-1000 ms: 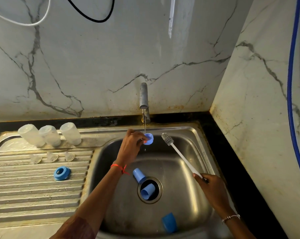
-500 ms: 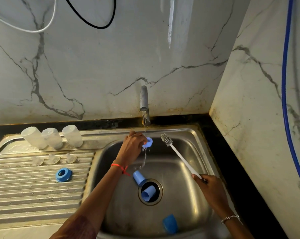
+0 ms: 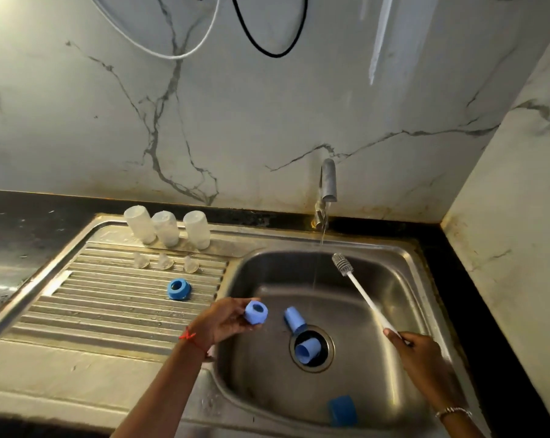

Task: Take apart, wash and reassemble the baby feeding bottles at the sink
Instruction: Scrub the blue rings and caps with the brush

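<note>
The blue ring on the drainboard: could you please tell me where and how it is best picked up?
Probably from above, pinching the ring across its outer wall, or with one finger in the hole. It lies flat on the drainboard, hole up, with nothing touching it, so its sides are free.

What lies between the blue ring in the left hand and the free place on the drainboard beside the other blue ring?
Nothing visible does. The left hand holds the blue ring over the left side of the basin; the drainboard ridges from there to the other ring are bare. The teats lie farther back.
</note>
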